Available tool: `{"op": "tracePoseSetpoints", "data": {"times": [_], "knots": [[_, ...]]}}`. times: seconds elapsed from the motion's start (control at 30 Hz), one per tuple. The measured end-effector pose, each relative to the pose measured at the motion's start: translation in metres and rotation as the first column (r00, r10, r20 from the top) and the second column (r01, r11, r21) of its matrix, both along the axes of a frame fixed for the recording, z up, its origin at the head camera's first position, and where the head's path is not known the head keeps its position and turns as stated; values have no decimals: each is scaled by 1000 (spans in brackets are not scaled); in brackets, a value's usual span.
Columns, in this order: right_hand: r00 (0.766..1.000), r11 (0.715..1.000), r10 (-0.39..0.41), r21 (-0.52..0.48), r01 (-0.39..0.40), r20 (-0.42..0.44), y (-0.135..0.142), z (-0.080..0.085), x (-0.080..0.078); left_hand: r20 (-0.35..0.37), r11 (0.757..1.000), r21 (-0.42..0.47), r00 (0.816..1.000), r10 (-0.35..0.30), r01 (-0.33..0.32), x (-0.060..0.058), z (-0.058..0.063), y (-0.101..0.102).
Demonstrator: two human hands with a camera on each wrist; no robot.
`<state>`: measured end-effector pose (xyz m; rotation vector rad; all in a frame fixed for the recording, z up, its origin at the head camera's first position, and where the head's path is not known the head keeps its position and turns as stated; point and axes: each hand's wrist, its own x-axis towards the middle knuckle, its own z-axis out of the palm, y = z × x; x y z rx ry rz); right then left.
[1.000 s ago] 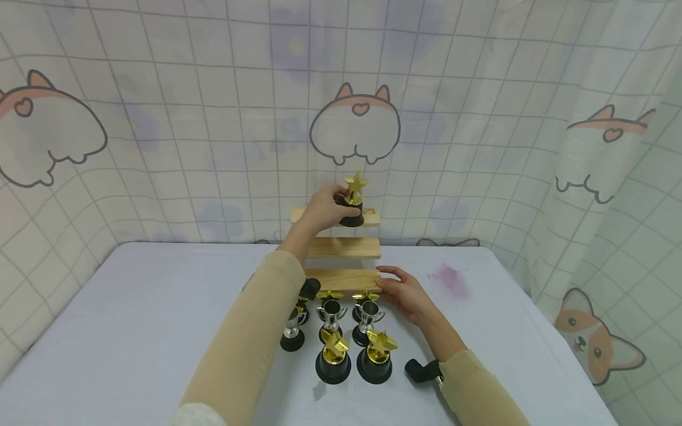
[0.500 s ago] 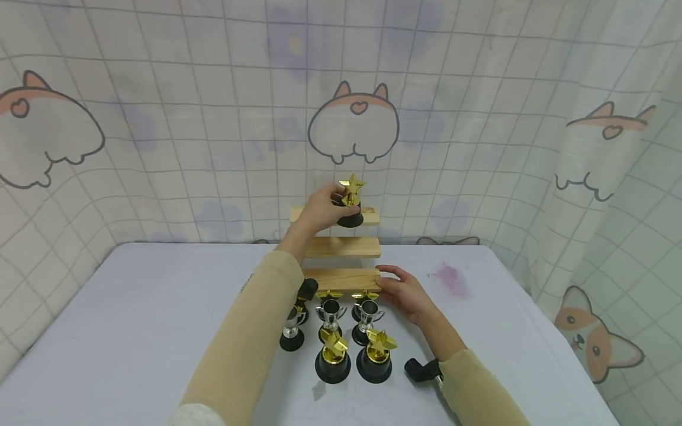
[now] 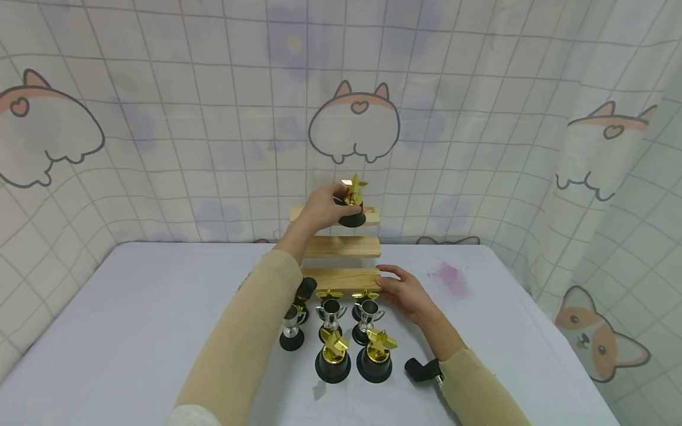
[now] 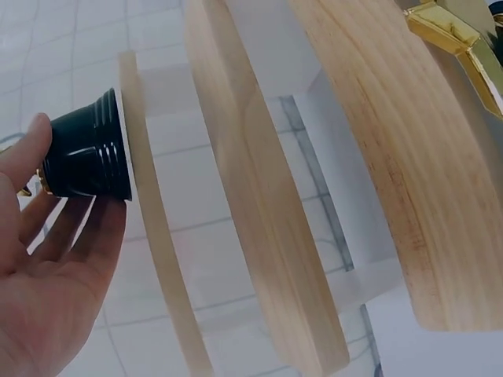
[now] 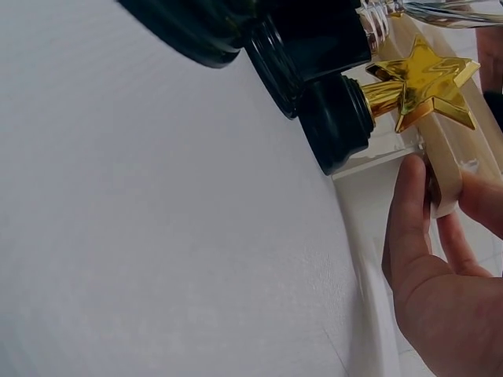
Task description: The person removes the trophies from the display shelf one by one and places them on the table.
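My left hand [image 3: 323,209] grips a gold star trophy [image 3: 354,188] by its black base, upright at the top board [image 3: 373,216] of a three-step wooden shelf. In the left wrist view the black base [image 4: 85,149] meets that board's edge, with the thumb on one side and fingers on the other. My right hand [image 3: 407,297] holds the right end of the bottom board [image 3: 341,279]. The right wrist view shows thumb and fingers on either side of the board's end [image 5: 446,177]. The middle board [image 3: 346,247] carries nothing.
Before the shelf stand two gold star trophies [image 3: 333,355] in front, several silver cup trophies [image 3: 331,316] behind them, and more star trophies [image 3: 365,296] close to the bottom board. The left sleeve partly hides the leftmost ones. A patterned curtain [image 3: 213,148] hangs behind the white table [image 3: 160,307].
The star trophy in my left hand shifts slightly left, then back right, and its star turns a little. My right hand stays on the bottom board.
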<state>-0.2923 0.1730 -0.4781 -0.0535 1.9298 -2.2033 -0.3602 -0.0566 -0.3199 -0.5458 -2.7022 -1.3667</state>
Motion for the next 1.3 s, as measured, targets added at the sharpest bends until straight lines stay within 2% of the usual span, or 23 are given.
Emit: {"op": "tracePoseSetpoints", "data": {"times": [0.33,0.6,0.93,1.3], "knots": [[1000,1000,16,-7,-16,-2,-1,4,1,-35,999,-43,999,-21,19,1,7,1],[1000,1000,20,-11,-20,1,0,4,1,-80,995,-96,997,-16,9,7,14,4],[999,999,41,-19,-41,-9,1,3,1,-86,992,-118,995,-46,36,13,16,-2],[999,999,34,-9,-34,-3,2,3,1,-101,989,-148,994,-45,30,22,22,-8]]}}
